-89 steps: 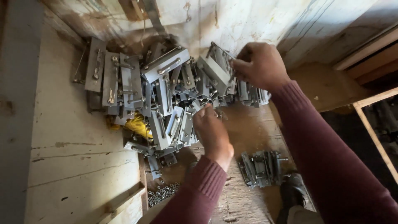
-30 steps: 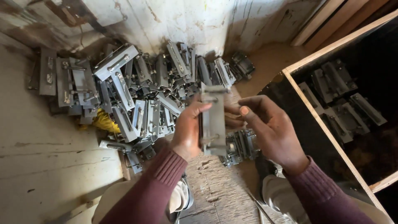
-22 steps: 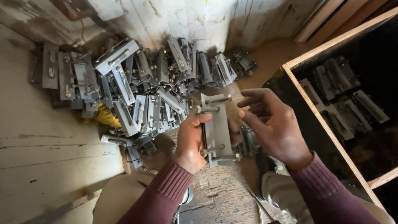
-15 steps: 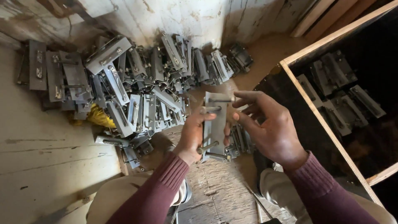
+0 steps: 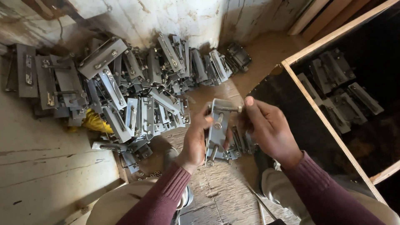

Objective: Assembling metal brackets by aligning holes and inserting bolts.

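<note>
I hold a grey metal latch plate point(image 5: 218, 132) upright in front of me. My left hand point(image 5: 194, 141) grips its left edge, thumb on the front face. My right hand point(image 5: 266, 128) pinches the bolt at the plate's top right corner with thumb and fingertips. A big pile of similar grey metal latches point(image 5: 133, 87) lies on the floor against the wall, just left of and behind my hands. A few more latches point(image 5: 241, 143) lie under my right hand.
A wooden-framed box point(image 5: 316, 108) with several latches point(image 5: 337, 91) inside stands at the right. A yellow rag point(image 5: 95, 123) shows under the pile. Small screws point(image 5: 146, 175) are scattered near my left knee. A whitewashed wall point(image 5: 179, 16) closes off the back.
Earlier my hands reached into the pile; now both hold one latch plate. Over the last second the plate stayed upright and my right fingers moved to its top bolt.
</note>
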